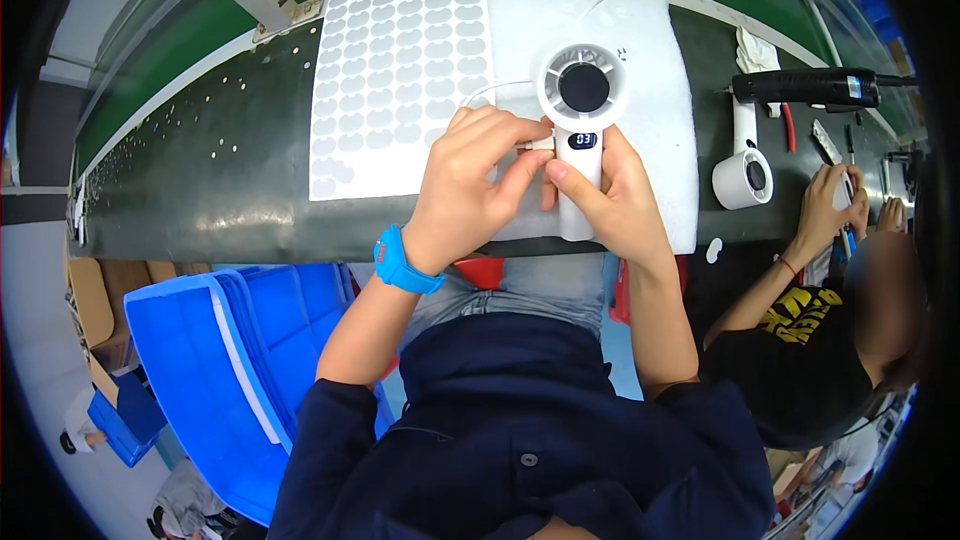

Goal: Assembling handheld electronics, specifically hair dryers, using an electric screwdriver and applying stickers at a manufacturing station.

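A white handheld fan (578,202) with a round slotted head, a dark centre and a small lit display lies over the white padded sheet (655,80). My right hand (628,208) is closed around its handle, thumb on the front below the display. My left hand (468,172), with a blue watch on its wrist, pinches a small white cable plug (541,144) against the left side of the handle. Whether the plug sits fully in the fan cannot be made out. A thin white cable (495,88) curves from behind the fan head towards my left hand.
A sheet of pale oval stickers (400,60) lies left of the fan. On the dark bench (230,190) to the right are another white fan (742,180) and a black power screwdriver (805,87). A co-worker (800,360) works there. Blue bins (200,370) stand lower left.
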The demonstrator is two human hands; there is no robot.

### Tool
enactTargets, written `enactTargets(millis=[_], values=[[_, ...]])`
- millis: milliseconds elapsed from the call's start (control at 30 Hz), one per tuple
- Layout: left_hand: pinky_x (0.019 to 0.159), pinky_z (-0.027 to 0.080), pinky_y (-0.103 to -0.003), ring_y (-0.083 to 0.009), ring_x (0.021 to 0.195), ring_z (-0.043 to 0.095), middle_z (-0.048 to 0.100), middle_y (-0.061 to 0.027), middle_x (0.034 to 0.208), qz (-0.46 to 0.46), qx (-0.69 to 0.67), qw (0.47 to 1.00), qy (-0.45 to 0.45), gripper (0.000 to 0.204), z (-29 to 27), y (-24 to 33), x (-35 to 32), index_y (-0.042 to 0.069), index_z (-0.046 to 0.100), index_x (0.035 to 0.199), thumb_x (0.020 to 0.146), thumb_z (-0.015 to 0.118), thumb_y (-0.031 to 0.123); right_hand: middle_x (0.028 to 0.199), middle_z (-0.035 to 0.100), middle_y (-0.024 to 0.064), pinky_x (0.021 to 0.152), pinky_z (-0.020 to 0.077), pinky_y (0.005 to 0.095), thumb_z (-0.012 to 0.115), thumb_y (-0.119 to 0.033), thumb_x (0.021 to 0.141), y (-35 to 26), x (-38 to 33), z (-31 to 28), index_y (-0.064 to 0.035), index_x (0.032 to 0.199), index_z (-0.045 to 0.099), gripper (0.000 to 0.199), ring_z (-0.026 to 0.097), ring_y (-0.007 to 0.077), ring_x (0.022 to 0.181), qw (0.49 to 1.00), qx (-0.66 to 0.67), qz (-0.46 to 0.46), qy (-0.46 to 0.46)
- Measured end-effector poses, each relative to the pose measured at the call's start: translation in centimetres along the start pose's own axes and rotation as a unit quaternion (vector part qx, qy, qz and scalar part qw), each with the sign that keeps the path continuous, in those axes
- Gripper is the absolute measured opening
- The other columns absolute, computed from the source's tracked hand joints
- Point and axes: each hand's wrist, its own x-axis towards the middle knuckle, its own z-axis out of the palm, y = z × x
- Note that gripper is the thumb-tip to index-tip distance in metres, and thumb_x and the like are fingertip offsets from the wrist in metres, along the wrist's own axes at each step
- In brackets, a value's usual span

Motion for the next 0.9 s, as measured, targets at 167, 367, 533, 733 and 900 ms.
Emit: enactTargets(millis=[167, 367, 533, 733, 900], values=[[0.066, 0.038, -0.031, -0.0219, 0.067, 0.055, 0.059, -0.0075, 0.073, -0.014, -0.016, 1.000, -0.007, 0.017, 0.0, 0.2, -0.1, 0.002, 0.063, 0.090, 0.073, 0.065, 0.002, 0.092, 0.058, 0.0133, 0.066, 0.0478, 0.0296, 0.038, -0.021, 0.095, 1.1, -0.1, -1.1, 0.0082, 0.129, 0.036, 0.045, 0.058, 0.0183, 0.071, 0.978, 0.200, 0.008, -0.066], [0.067, 0.040, -0.028, -0.0174, 0.062, 0.051, 0.060, -0.0060, 0.073, -0.008, 0.009, 0.999, -0.040, 0.022, -0.6, 0.5, 0.2, 0.003, 0.066, 0.095, 0.074, 0.063, -0.001, 0.094, 0.055, 0.0145, 0.063, 0.0453, 0.0303, 0.026, -0.030, 0.098, 1.6, -0.5, -1.1, 0.0085, 0.134, 0.030, 0.053, 0.054, 0.0200, 0.069, 0.945, 0.319, 0.056, -0.049], [0.068, 0.038, -0.028, -0.0168, 0.065, 0.047, 0.058, -0.0044, 0.073, -0.059, 0.072, 0.995, -0.046, 0.057, -1.5, -0.1, -0.3, 0.009, 0.052, 0.128, 0.073, 0.063, -0.002, 0.094, 0.050, 0.0121, 0.061, 0.0405, 0.0284, 0.024, -0.035, 0.099, 1.6, -0.4, -2.1, 0.0042, 0.139, 0.021, 0.056, 0.048, 0.0166, 0.069, 0.897, 0.439, 0.017, -0.052], [0.098, 0.038, -0.036, -0.0282, 0.115, 0.051, 0.053, -0.0153, 0.124, -0.051, 0.128, 0.988, -0.063, 0.061, -2.1, -1.5, 0.5, 0.006, 0.047, 0.131, 0.073, 0.066, 0.003, 0.090, 0.052, 0.0128, 0.059, 0.0412, 0.0278, 0.021, -0.035, 0.099, 1.9, -0.5, -1.5, 0.0042, 0.137, 0.025, 0.055, 0.049, 0.0167, 0.066, 0.889, 0.455, 0.030, -0.044], [0.102, 0.035, -0.040, -0.0272, 0.125, 0.043, 0.046, -0.0154, 0.134, -0.006, -0.147, 0.988, -0.045, 0.068, -0.7, 0.3, 3.0, 0.002, 0.039, 0.135, 0.074, 0.069, 0.007, 0.090, 0.053, 0.0129, 0.058, 0.0427, 0.0280, 0.019, -0.034, 0.100, 1.5, -0.7, -0.8, 0.0051, 0.135, 0.030, 0.054, 0.051, 0.0166, 0.065, 0.895, 0.444, 0.034, -0.032]])
